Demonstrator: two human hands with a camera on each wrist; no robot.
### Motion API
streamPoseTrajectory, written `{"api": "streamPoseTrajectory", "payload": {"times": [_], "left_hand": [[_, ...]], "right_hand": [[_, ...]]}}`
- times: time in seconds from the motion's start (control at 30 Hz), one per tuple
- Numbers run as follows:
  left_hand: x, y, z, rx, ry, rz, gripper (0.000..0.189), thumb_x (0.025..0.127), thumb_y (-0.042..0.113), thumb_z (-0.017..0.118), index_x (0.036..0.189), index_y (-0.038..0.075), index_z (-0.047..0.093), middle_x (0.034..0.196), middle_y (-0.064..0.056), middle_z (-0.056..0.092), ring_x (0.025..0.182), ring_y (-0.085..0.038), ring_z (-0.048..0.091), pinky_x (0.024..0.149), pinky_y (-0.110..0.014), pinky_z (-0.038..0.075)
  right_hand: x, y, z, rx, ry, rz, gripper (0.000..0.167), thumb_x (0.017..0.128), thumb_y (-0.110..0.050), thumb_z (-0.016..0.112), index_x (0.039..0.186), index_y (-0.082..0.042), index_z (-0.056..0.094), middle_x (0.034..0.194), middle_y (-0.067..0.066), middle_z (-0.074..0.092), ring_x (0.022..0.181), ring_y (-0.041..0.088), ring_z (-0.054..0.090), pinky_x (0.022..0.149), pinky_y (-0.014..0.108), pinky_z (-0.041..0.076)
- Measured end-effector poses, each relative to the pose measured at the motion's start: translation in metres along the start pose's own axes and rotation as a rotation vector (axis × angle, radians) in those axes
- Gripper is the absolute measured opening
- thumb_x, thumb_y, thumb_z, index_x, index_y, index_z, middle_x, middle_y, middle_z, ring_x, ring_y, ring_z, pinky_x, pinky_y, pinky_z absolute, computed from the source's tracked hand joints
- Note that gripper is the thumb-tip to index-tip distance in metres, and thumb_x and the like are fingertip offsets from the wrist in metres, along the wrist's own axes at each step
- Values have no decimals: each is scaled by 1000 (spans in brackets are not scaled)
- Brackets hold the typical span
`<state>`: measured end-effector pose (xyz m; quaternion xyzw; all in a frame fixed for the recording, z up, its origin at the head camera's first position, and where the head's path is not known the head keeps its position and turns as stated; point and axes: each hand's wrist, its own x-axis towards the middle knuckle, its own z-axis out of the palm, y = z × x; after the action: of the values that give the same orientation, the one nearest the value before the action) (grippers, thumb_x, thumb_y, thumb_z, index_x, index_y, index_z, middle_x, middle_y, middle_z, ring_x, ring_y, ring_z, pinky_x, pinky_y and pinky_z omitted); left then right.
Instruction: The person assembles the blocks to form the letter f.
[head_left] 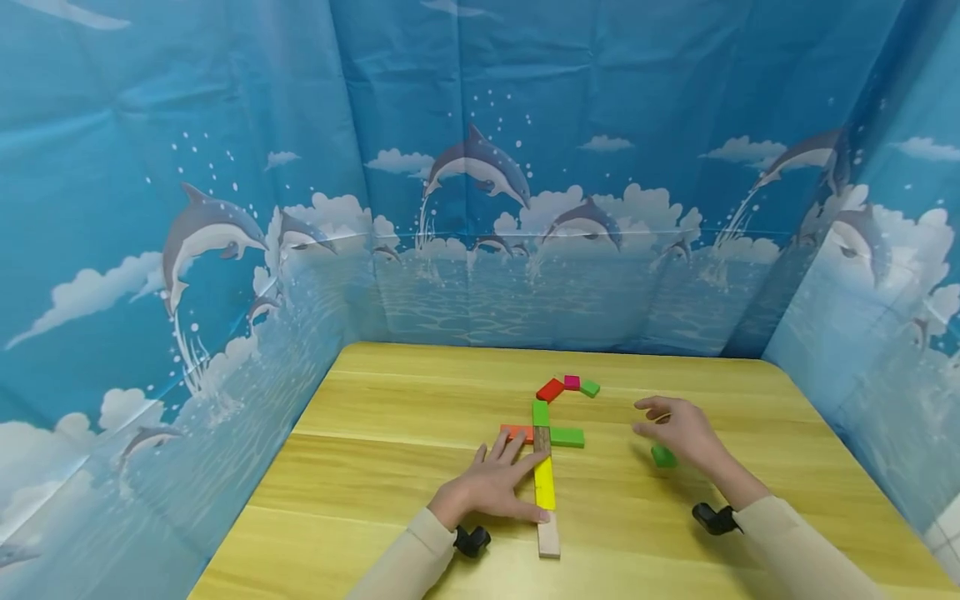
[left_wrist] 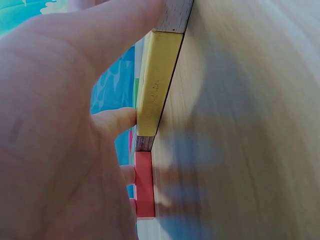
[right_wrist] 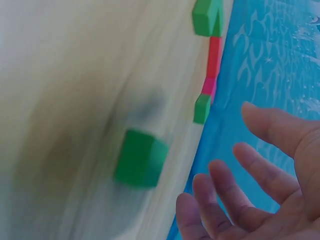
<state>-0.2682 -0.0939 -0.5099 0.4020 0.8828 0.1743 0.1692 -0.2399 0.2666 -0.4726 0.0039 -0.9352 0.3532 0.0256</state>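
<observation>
My left hand (head_left: 491, 483) is spread over a line of wooden blocks. Its fingertips touch the orange block (head_left: 517, 432) and the joint of the dark brown block (head_left: 542, 437) and yellow block (head_left: 544, 486), while the thumb rests on the pale wood block (head_left: 549, 542). In the left wrist view the yellow block (left_wrist: 159, 87) stands out beside the palm. Raised on the right, my right hand (head_left: 684, 432) has loosely bent fingers and holds nothing. Below it is a loose green block (head_left: 663, 456), blurred in the right wrist view.
A green block (head_left: 567, 437) extends right from the line, and another green block (head_left: 540, 413) tops it. Beyond curve a red block (head_left: 551, 390), a magenta block (head_left: 572, 382) and a small green block (head_left: 590, 389). A dolphin-print curtain (head_left: 585, 308) encloses the wooden table (head_left: 360, 467).
</observation>
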Motion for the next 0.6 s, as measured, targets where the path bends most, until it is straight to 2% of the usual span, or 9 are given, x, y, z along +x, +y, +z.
{"api": "streamPoseTrajectory", "payload": {"times": [0.1, 0.23, 0.6], "left_hand": [[-1, 2, 0, 5, -2, 3, 96, 84, 78, 57, 162, 40, 16, 169, -7, -1, 153, -36, -9, 115, -68, 7], [0, 1, 0, 5, 0, -5, 96, 83, 79, 57, 162, 41, 16, 169, -7, -2, 153, -35, -10, 115, -68, 7], [0, 1, -1, 8, -8, -5, 97, 83, 80, 57, 162, 42, 15, 169, -6, -1, 153, -35, -9, 115, -68, 7]], "right_hand": [[-12, 8, -3, -17, -28, -7, 51, 94, -31, 74, 135, -4, 62, 124, 26, 62, 107, 39, 61, 80, 49, 55], [-18, 17, -4, -54, -58, -18, 50, 91, -26, 77, 133, -2, 64, 122, 27, 63, 105, 42, 62, 78, 49, 55], [-32, 33, 0, -88, -83, -10, 53, 82, -21, 85, 128, -2, 67, 115, 20, 67, 98, 35, 65, 72, 42, 55]]}}
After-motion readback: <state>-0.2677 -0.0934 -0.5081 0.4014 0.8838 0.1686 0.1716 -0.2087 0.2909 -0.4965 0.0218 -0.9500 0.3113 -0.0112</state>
